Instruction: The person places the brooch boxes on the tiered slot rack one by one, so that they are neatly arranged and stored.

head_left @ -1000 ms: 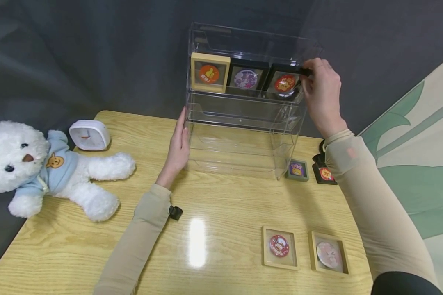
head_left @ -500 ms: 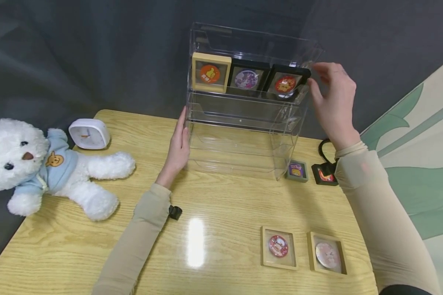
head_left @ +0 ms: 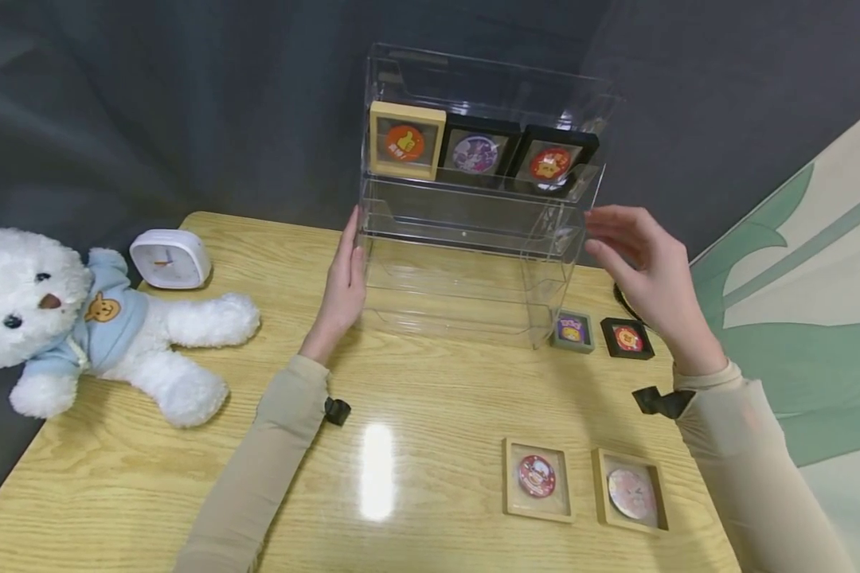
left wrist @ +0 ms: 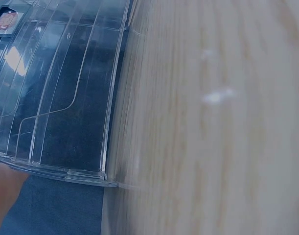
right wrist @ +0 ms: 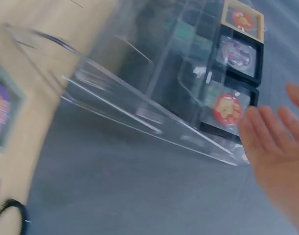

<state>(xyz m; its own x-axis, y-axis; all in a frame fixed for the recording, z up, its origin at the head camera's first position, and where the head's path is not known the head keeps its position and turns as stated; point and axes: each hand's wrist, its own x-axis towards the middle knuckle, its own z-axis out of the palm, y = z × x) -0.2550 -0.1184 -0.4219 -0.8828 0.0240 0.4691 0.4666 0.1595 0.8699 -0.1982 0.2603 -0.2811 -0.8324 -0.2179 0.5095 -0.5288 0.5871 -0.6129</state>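
A clear plastic display rack [head_left: 466, 263] stands on the wooden table. Along its upper tier sit a light wood frame [head_left: 408, 142] with an orange badge, a black frame [head_left: 477, 153] with a purple badge and another black frame [head_left: 550, 161] with a red-orange badge, slightly tilted. My left hand [head_left: 342, 282] rests on the rack's left side with straight fingers; only part of that hand [left wrist: 5, 191] shows in the left wrist view. Beside the right side is my right hand [head_left: 648, 267], holding nothing, fingers relaxed; whether its fingertips touch the rack I cannot tell.
A grey frame [head_left: 572, 331] and a black frame [head_left: 627, 339] lie right of the rack's foot. Nearer lie two wooden frames, one with a red badge [head_left: 537, 476], one with a pink badge [head_left: 631, 493]. A white teddy bear [head_left: 129, 318] and a clock [head_left: 170, 259] are left.
My right hand has let go of the right-hand black frame's edge, drawn off to the right and come down along the rack. The left hand has stayed in place.
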